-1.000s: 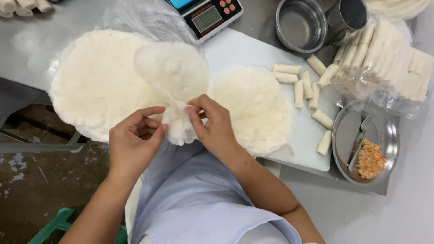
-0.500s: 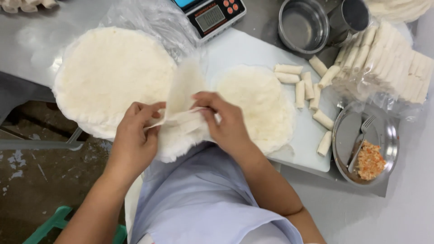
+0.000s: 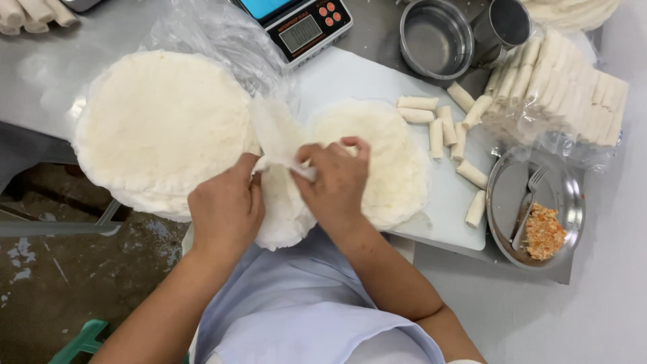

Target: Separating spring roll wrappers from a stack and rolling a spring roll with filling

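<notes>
My left hand [image 3: 226, 210] and my right hand [image 3: 335, 180] both pinch a thin white round wrapper sheet [image 3: 282, 202], which hangs folded between them in front of my body. One flap of it stands up between the two piles. To the left lies a large stack of round wrappers [image 3: 162, 125] on clear plastic. Behind my right hand a smaller stack of wrappers [image 3: 391, 155] rests on a white cutting board [image 3: 350, 74].
Several rolled spring rolls [image 3: 441, 131] lie on the board's right side. A bagged pile of rolls [image 3: 566, 87] sits at the right. A metal plate [image 3: 509, 202] holds orange filling [image 3: 542, 232] and a fork. A scale [image 3: 296, 27], metal bowl [image 3: 435, 37] and cup stand behind.
Both hands have moved up and closer to the piles. The sheet, earlier bunched and lifted off the big stack, now hangs flatter between my fingers.
</notes>
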